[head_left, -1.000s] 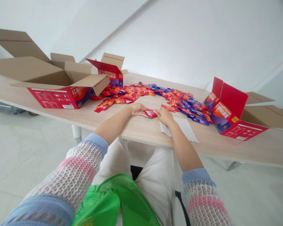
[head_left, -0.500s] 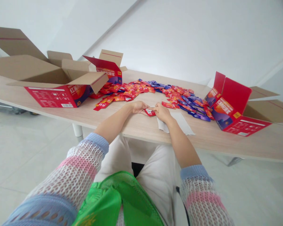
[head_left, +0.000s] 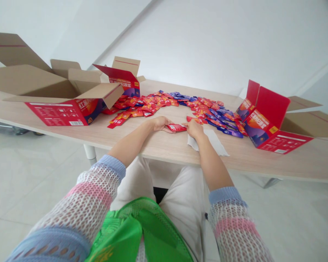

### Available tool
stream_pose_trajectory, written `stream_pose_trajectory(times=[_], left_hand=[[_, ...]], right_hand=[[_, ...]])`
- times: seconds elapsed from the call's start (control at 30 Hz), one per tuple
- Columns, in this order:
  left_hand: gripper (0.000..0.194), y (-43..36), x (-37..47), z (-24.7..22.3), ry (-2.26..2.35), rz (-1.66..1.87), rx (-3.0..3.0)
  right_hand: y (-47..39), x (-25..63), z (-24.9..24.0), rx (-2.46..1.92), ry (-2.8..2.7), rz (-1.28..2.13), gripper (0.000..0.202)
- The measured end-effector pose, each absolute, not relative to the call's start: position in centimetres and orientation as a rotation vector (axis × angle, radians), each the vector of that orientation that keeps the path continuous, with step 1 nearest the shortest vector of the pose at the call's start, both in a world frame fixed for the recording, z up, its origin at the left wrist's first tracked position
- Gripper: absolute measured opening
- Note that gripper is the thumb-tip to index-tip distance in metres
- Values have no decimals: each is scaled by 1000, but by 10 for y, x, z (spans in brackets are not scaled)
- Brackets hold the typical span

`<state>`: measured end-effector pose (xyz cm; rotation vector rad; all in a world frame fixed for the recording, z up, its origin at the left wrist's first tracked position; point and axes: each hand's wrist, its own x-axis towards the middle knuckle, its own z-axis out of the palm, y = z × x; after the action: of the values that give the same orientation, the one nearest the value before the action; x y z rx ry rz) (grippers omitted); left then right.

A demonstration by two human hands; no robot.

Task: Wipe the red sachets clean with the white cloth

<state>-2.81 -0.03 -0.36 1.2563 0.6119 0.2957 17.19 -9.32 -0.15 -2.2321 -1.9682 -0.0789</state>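
Observation:
Between my hands, low over the table, is a red sachet [head_left: 176, 127] with a white printed patch facing up. My left hand [head_left: 161, 124] is closed on its left end. The fingers of my right hand [head_left: 194, 128] pinch its right end, with a white cloth [head_left: 211, 142] partly under that hand and wrist. Beyond the hands lies a curved heap of red sachets [head_left: 154, 103] mixed with purple sachets [head_left: 221, 120]. A few red sachets spread close to my left forearm, and others lie just past my right hand.
An open carton [head_left: 57, 111] stands at the left with its flaps spread. Behind it is a smaller-looking red carton [head_left: 125, 83], also open. Another open carton [head_left: 273, 134] stands at the right. The wooden table [head_left: 164, 145] has its near edge above my lap.
My right hand has shifted slightly right, from the sachet's middle to its right end. The sachet now lies stretched lengthwise between both hands. The cloth has slid a little to the right.

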Motion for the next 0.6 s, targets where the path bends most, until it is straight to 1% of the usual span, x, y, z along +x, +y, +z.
stream_pose_trajectory(times=[0.3, 0.47, 0.6], left_hand=[[34, 0, -30, -4, 620, 311, 1266], [34, 1, -28, -4, 653, 342, 1286], [33, -1, -26, -4, 649, 350, 1308]], right_hand=[[-101, 163, 2, -2179, -2031, -99, 38], [-106, 147, 5, -1965, -2173, -186, 40], [-108, 137, 8, -1794, -2278, -154, 41]])
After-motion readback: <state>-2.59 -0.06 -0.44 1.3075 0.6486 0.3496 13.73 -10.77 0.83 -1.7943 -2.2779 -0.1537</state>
